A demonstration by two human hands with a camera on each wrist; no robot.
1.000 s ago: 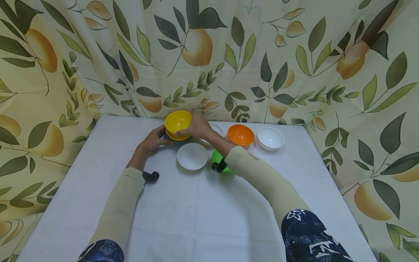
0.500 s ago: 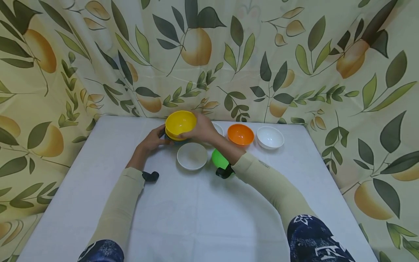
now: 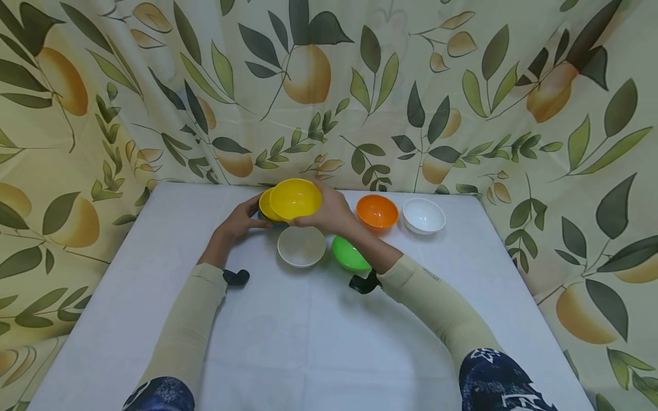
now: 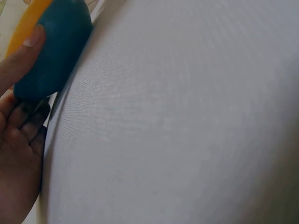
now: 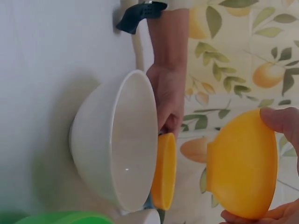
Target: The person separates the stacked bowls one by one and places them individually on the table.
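My right hand (image 3: 329, 210) grips a yellow bowl (image 3: 295, 198) by its far rim and holds it in the air, tilted a little, above the back of the table. The right wrist view shows that bowl (image 5: 243, 163) from below, with my fingers (image 5: 280, 122) curled on its edge. Just left of it a second yellow bowl (image 3: 266, 205) sits nested in a dark blue bowl (image 4: 56, 51). My left hand (image 3: 241, 220) holds this pair from the left, its thumb (image 4: 21, 58) pressed on the blue wall.
A white bowl (image 3: 301, 246) and a green bowl (image 3: 349, 254) stand in front of the hands. An orange bowl (image 3: 377, 211) and another white bowl (image 3: 424, 215) sit at the back right. The white-covered table (image 3: 308, 342) meets a leaf-print curtain (image 3: 462, 85) behind.
My right hand has lifted the top yellow bowl off the stack and carried it to the right and toward me. The left hand has stayed on the stack.
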